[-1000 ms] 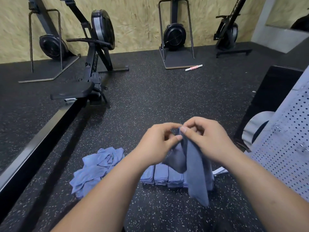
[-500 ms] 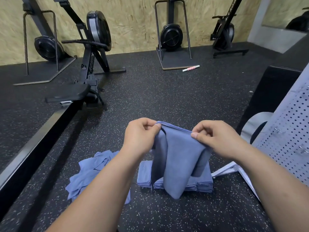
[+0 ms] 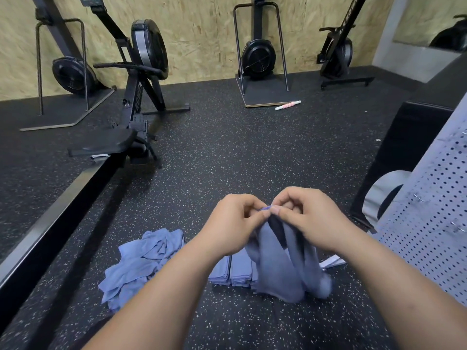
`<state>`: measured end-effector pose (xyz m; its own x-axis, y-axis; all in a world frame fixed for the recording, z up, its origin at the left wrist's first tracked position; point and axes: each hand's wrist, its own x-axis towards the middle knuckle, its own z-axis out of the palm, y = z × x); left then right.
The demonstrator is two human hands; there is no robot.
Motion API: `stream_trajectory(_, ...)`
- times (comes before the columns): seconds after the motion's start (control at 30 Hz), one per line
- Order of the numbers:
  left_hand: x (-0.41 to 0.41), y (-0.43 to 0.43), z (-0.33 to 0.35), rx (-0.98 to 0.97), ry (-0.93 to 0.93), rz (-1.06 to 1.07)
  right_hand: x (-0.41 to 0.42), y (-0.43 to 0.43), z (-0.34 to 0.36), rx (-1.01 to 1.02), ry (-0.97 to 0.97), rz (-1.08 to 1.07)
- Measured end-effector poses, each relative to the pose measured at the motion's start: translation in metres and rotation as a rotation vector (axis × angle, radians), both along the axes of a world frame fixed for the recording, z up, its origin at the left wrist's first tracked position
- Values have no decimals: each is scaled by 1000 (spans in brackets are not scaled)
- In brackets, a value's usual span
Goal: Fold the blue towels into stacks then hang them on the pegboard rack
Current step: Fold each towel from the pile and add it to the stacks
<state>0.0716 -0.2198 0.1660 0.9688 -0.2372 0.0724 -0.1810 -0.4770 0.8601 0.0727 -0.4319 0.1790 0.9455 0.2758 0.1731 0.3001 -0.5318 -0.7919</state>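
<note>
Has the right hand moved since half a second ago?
Yes: against the folded stack, the right hand shifted left to meet the left hand, doubling the held towel.

You are working in a gym, and the gear around you is showing it. You are facing a rowing machine (image 3: 141, 72) that is sitting ready for use on the left, with its long rail (image 3: 50, 218) running along the floor beside you. Three more rowers (image 3: 257, 56) are standing stored upright against the far wall (image 3: 202, 34), which is showing bare chipboard panelling. You are standing on black rubber flooring (image 3: 227, 147) flecked with white, the kind laid in training rooms. A pink and white massage roller stick (image 3: 288, 106) is lying by the middle rower's base. Blue towels (image 3: 141, 261) are lying heaped on the floor near you, and a mirror (image 3: 429, 21) is showing at the top right.
</note>
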Motion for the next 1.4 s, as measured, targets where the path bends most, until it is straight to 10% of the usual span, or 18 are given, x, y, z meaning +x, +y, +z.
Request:
stream_trajectory(0.7,20,50,18,-44,-58,578,7,-53,17,-206,-102,-384)
stream_trajectory(0.97,24,57,11,-123,-19,440,-4,-30,33,556,207,-194)
stream_trajectory(1.4,9,28,17,-322,24,111,-10,-4,21,216,47,-38)
